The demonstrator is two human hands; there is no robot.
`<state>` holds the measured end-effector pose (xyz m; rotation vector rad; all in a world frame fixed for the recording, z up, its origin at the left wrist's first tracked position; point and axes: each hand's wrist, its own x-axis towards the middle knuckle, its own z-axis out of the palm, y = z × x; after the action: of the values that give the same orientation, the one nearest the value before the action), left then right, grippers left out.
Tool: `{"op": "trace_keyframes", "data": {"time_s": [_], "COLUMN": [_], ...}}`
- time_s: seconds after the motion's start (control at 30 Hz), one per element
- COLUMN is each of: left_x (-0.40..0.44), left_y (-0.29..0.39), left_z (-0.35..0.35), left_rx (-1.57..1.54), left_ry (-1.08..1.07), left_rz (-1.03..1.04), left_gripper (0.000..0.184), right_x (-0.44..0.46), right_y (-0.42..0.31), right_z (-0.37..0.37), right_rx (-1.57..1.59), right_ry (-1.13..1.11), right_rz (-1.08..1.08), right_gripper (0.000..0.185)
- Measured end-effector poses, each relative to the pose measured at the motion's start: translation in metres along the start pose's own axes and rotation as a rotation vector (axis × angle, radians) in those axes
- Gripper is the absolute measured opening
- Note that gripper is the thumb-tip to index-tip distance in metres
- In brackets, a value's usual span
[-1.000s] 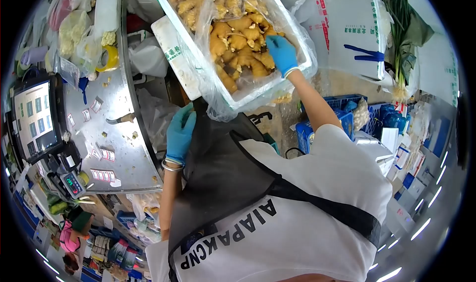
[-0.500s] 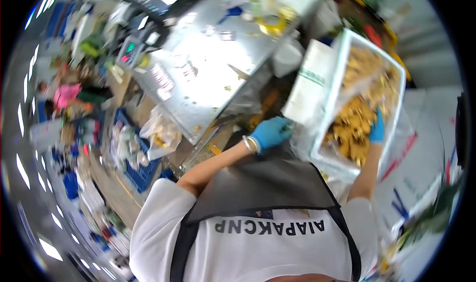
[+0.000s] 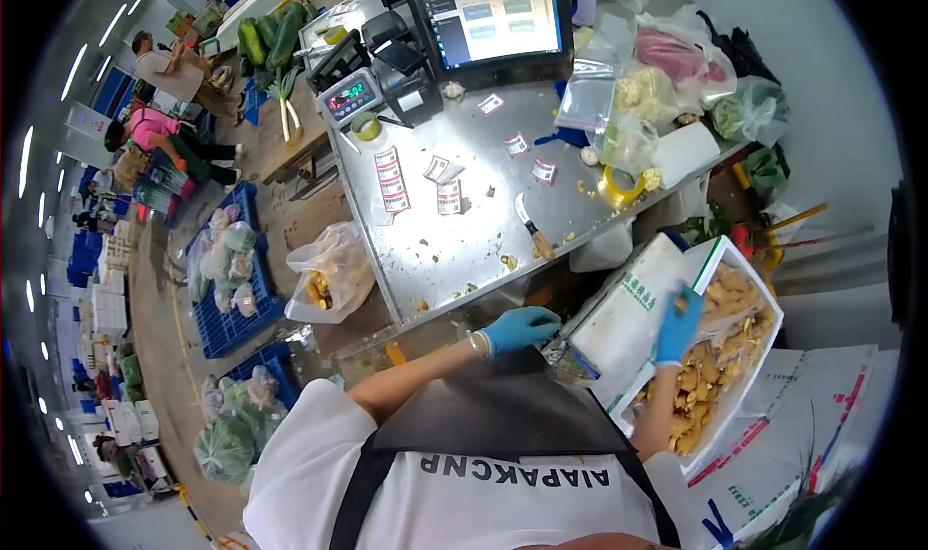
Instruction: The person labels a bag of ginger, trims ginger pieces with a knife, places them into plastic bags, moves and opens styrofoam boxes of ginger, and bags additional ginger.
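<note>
My right hand [image 3: 677, 332], in a blue glove and smeared by motion, is raised over the left side of a white foam box [image 3: 633, 392]. A small tan-brown bit, apparently a piece of ginger [image 3: 681, 305], shows at its fingers. Below and beside it, ginger [image 3: 694, 405] fills the box, partly under clear plastic. My left hand [image 3: 520, 331], also gloved in blue, hovers before my dark apron near the metal table [image 3: 445, 289]. Its fingers point right, loosely bent, and I see nothing in them. A white foam lid [image 3: 623, 308] leans against the box.
On the table lie a curved knife [image 3: 535, 229], printed labels [image 3: 391, 181], a roll of yellow tape [image 3: 621, 190], a scale [image 3: 350, 96] and a monitor [image 3: 498, 23]. A plastic bag of ginger [image 3: 329, 275] stands left, near blue pallets [image 3: 217, 294]. People work farther left.
My right hand has come up and left out of the ginger, with a brown bit at its fingers. My left hand stays near the apron, its fingers straighter. The camera view has tilted up.
</note>
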<state>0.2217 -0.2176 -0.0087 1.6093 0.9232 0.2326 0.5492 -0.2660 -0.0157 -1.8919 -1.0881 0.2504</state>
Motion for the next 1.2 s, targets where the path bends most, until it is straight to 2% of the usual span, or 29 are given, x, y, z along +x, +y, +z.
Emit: {"op": "trace_keyframes", "data": {"time_s": [0.03,0.07,0.1,0.13,0.17,0.2,0.23,0.3,0.33,0.37,0.47,0.5,0.53,0.57,0.6,0.63,0.67,0.7,0.73,0.8,0.9,0.93,1.0,1.07,1.13,1.2], "left_x": [-0.001,-0.004,-0.006,0.000,-0.001,-0.031,-0.039,-0.053,-0.065,-0.081,-0.125,-0.145,-0.163,-0.177,-0.191,-0.212,-0.227,-0.240,-0.253,-0.249,-0.251,-0.248,-0.236,-0.229,-0.224,-0.228], "left_y": [-0.006,-0.011,-0.018,-0.041,-0.060,-0.021,-0.040,-0.111,-0.143,-0.161,-0.212,-0.210,-0.193,-0.190,-0.207,-0.223,-0.240,-0.274,-0.353,-0.369,-0.413,-0.430,-0.377,-0.375,-0.285,-0.230], "left_z": [-0.010,-0.023,-0.036,-0.046,-0.058,-0.080,-0.090,-0.092,-0.096,-0.108,-0.120,-0.133,-0.158,-0.178,-0.191,-0.207,-0.220,-0.227,-0.231,-0.260,-0.280,-0.278,-0.280,-0.257,-0.242,-0.225], "left_rx": [-0.271,-0.541,-0.812,-0.959,-1.165,-1.260,-1.298,-1.240,-1.354,-1.936,-2.292,-2.238,-2.176,-2.106,-2.180,-2.132,-1.884,-1.765,-1.734,-1.637,-1.779,-1.821,-1.724,-1.564,-1.341,-1.135], "left_ry": [-0.023,-0.054,-0.092,-0.140,-0.212,-0.042,0.054,0.255,0.299,0.202,0.191,0.373,0.544,0.701,0.813,0.899,1.125,1.327,1.387,1.779,1.676,1.625,1.645,1.661,1.769,1.813], "left_rz": [-0.070,-0.145,-0.226,-0.288,-0.194,-0.162,-0.080,0.142,0.209,0.058,0.288,0.207,0.119,0.026,0.153,0.187,0.095,0.024,0.034,-0.297,-0.423,-0.395,-0.391,-0.291,-0.222,-0.287], "left_gripper": [0.039,0.039,0.040,0.046,0.050,0.052,0.049,0.047,0.046,0.043,0.038,0.034,0.029,0.025,0.026,0.025,0.023,0.018,0.028,0.034,0.045,0.053,0.055,0.041,0.037,0.034], "right_x": [-0.004,-0.011,-0.019,-0.034,-0.053,-0.071,-0.092,-0.136,-0.149,-0.161,-0.184,-0.189,-0.191,-0.193,-0.193,-0.191,-0.187,-0.180,-0.173,-0.159,-0.138,-0.130,-0.109,-0.083,-0.062,-0.037], "right_y": [-0.027,-0.066,-0.088,-0.117,-0.151,-0.171,-0.186,-0.204,-0.215,-0.227,-0.269,-0.287,-0.312,-0.324,-0.330,-0.331,-0.326,-0.319,-0.314,-0.306,-0.299,-0.300,-0.297,-0.283,-0.264,-0.280], "right_z": [0.034,0.066,0.101,0.136,0.159,0.189,0.217,0.272,0.288,0.302,0.331,0.333,0.327,0.330,0.332,0.332,0.335,0.339,0.342,0.347,0.346,0.345,0.347,0.357,0.375,0.392], "right_rx": [0.145,0.215,0.165,0.149,0.155,0.105,0.114,0.125,0.130,0.138,0.200,0.228,0.219,0.231,0.235,0.232,0.239,0.242,0.237,0.174,0.102,0.086,0.025,-0.012,-0.032,-0.049], "right_ry": [-0.135,-0.251,-0.296,-0.309,-0.457,-0.526,-0.585,-0.621,-0.710,-0.795,-1.097,-1.208,-1.104,-1.078,-1.047,-1.011,-1.170,-1.311,-1.439,-1.475,-1.511,-1.509,-1.516,-1.481,-1.459,-1.628], "right_rz": [0.046,-0.073,-0.298,-0.388,-0.319,-0.482,-0.661,-0.744,-0.732,-0.723,-0.781,-0.811,-0.913,-0.909,-0.899,-0.887,-0.699,-0.507,-0.305,-0.314,-0.421,-0.475,-0.469,-0.463,-0.431,-0.159], "right_gripper": [0.024,0.020,0.019,0.016,0.015,0.014,0.015,0.016,0.017,0.019,0.026,0.028,0.041,0.045,0.051,0.057,0.060,0.063,0.067,0.062,0.061,0.061,0.054,0.047,0.040,0.035]}}
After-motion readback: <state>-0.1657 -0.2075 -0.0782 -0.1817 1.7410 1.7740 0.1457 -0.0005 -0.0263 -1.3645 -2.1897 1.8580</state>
